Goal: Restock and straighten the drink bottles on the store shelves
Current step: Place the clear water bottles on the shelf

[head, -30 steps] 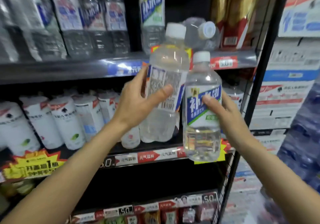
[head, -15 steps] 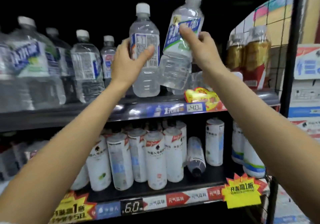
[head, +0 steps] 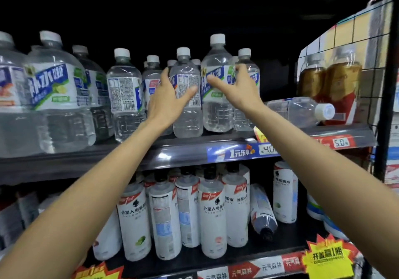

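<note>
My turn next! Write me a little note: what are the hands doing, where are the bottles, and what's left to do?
Left hand: fingers curled round a clear bottle standing on the upper shelf, barcode side facing out.
Right hand: gripping the taller clear bottle beside it, blue-and-green label facing out.
Done: both bottles stand upright near the shelf front.
Left: let go; turn the left bottle's label forward; stand up the clear bottle lying on its side to the right; on the lower shelf, right the tipped white bottle.

Both hands raised, fingers curled
</note>
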`<state>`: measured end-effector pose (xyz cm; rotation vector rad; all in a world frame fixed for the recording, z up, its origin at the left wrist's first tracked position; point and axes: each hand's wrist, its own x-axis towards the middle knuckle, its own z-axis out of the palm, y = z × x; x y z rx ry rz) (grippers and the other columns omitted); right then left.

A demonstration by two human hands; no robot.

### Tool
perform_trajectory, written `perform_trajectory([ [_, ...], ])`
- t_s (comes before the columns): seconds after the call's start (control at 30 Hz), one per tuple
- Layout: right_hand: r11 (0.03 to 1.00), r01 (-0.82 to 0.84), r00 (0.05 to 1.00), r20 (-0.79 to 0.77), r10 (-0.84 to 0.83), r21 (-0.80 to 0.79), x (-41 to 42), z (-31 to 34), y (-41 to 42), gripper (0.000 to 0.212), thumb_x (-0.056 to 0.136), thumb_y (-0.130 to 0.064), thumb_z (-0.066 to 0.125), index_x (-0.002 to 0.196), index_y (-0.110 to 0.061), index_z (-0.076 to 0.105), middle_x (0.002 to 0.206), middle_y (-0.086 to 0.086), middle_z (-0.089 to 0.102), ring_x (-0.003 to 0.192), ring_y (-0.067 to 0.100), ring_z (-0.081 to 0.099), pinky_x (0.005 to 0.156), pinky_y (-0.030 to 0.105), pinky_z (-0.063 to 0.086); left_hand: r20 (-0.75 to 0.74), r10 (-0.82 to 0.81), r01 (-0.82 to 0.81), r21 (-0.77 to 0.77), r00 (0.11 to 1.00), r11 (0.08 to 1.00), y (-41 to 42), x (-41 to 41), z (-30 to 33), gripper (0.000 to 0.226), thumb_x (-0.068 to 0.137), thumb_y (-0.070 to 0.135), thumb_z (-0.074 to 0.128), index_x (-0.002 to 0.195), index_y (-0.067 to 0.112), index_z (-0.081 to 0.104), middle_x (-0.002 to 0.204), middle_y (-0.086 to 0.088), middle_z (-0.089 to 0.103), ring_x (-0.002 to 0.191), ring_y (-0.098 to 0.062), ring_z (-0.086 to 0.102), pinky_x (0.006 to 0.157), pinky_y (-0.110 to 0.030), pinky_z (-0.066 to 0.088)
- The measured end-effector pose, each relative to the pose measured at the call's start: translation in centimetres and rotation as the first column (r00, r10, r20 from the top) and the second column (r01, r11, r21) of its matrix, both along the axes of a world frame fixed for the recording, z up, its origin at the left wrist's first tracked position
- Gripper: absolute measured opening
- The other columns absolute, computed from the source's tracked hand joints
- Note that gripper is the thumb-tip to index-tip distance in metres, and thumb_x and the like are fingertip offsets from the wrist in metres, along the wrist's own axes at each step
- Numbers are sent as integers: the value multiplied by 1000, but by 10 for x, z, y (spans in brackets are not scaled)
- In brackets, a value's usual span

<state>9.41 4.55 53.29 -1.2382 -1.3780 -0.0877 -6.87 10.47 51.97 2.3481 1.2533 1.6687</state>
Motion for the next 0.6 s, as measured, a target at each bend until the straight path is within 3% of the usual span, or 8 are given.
perform_trajectory([
  [0.17, 998, 55, 998, 19, -54, -34, 1, -6, 7, 71, 76, -60, 67, 121, -10, 44, 101, 1, 62, 91, 18, 61, 82, 40, 51, -214, 170, -147, 121, 962, 982, -5, -2, -11, 122, 72, 65, 67, 152, 11, -8, 155, -14, 21, 137, -29, 34, 103, -43, 38],
  [0.3, 980, 191, 978, 92, -187, -45, 1, -4, 9, 73, 75, -66, 63, 111, -5, 48, 97, 5, 58, 79, 18, 54, 57, 30, 39, -213, 154, -133, 110, 965, 985, -5, -3, -11, 125, 70, 59, 74, 152, 10, -6, 155, -14, 20, 140, -28, 27, 109, -41, 32],
  [0.47, 973, 229, 968, 105, -228, 2, -1, 5, 9, 72, 79, -63, 61, 117, -4, 46, 104, 8, 61, 93, 25, 60, 70, 37, 46, -211, 144, -125, 101, 967, 987, -5, -6, -10, 123, 72, 53, 76, 151, 6, -7, 157, -15, 19, 141, -29, 27, 110, -40, 31],
  [0.6, 972, 236, 951, 203, -231, 3, -16, 0, 20, 79, 87, -52, 59, 139, -4, 23, 93, 8, 54, 91, 28, 57, 68, 32, 37, -205, 240, -191, 233, 949, 954, -7, -9, -15, 120, 71, 58, 73, 151, 2, 3, 147, -21, 28, 135, -31, 29, 107, -39, 33],
])
